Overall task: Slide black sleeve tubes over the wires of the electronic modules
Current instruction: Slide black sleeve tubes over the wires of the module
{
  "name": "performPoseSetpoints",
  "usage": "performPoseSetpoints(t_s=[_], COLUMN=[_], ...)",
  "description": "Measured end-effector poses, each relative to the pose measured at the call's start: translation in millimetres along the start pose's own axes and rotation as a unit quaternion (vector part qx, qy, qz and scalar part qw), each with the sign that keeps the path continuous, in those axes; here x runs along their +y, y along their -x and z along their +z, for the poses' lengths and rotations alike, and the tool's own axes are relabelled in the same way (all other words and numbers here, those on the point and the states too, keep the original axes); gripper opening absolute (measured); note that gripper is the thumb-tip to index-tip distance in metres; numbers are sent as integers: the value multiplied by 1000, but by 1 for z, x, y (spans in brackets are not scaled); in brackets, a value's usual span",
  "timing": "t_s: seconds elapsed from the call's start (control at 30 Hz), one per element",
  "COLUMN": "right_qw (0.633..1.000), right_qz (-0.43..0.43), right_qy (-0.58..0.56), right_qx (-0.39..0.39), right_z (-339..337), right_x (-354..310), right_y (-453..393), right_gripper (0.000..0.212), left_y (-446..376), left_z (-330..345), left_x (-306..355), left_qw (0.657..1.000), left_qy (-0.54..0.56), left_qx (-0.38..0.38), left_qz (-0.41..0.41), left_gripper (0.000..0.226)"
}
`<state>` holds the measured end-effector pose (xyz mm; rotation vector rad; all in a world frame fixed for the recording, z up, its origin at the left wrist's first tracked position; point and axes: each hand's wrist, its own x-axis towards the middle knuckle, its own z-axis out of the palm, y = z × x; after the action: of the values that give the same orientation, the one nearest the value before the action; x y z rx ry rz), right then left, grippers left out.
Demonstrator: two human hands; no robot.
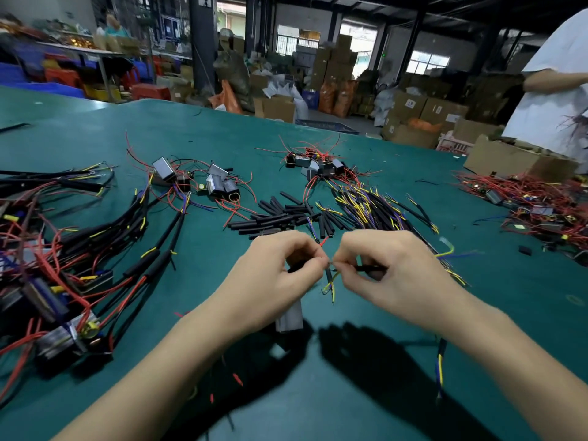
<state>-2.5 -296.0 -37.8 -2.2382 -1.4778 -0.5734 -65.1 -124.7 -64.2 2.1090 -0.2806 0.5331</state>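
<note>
Right now the threading step looks to be in hand: both hands meet above the near middle of the green counter (222, 128), working a short black sleeve tube (328, 275) onto thin wires. The left hand (280, 268) has its fingers curled, with thumb and forefinger pinching at the tube's upper end; a grey rectangular module (291, 316) hangs below this hand, partly hidden by it. The right hand (388, 272) also curls its fingers, pinching a thin black lead (370, 268) that runs out to the right. Yellow and dark wire tips (331, 286) poke out of the tube's lower end. Motion blur hides exactly how the fingertips lie.

Both wrists are raised off the counter, forearms coming in from the near edge and angling toward each other, knuckles upward.

The next move probably calls for holding the wires straight and pinched together while the tube is drawn along them toward the module.

A loose pile of black sleeve tubes (280, 214) lies just beyond the hands, mid-counter. Sleeved harnesses (140, 249) lie toward the left edge, unsleeved modules with red wires (318, 163) farther back.
</note>
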Motion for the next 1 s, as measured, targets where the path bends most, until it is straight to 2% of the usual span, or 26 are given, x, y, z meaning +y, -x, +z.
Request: performPoseSetpoints(t_s=[0.07,0.13,0.2,0.27,0.3,0.4,0.47,0.6,0.7,0.77,0.83,0.9,0.97,1.0], right_qw=[968,931,948,986,992,966,954,973,996,985,965,956,969,979], right_qz=[-106,-150,-103,7,66,171,188,154,75,21,-19,-28,9,40], right_qy=[220,320,277,122,31,-180,-224,-166,10,151,237,262,204,149], right_qx=[50,95,120,116,105,75,60,45,53,84,107,126,137,133], right_z=[6,14,21,23,21,18,17,14,15,17,18,22,26,27], right_x=[-5,-7,-8,-11,-12,-9,-6,-3,-5,-8,-12,-14,-17,-18], right_y=[3,7,11,13,13,9,6,6,8,6,4,3,4,4], right_gripper=[12,10,10,7,5,6,14,16,7,13,22,25,21,17], left_y=[-2,-3,-4,-4,-3,-2,0,0,-3,-4,-7,-12,-14,-14], left_z=[-2,-4,-4,-2,0,2,4,4,2,0,0,1,0,-1], left_x=[2,1,0,-1,-1,-1,0,1,-1,-1,-2,-3,-2,-3], left_qw=[995,984,978,980,982,990,993,990,976,964,952,933,911,911], left_qy=[67,129,156,153,148,108,85,103,162,200,216,247,292,297], left_qx=[-28,-43,-38,-18,-7,28,43,21,-5,-12,-16,-28,-32,-28], left_qz=[-67,-116,-133,-128,-120,-85,-72,-94,-144,-177,-215,-262,-289,-284], left_gripper=[18,21,21,19,18,14,13,13,16,19,21,24,27,28])
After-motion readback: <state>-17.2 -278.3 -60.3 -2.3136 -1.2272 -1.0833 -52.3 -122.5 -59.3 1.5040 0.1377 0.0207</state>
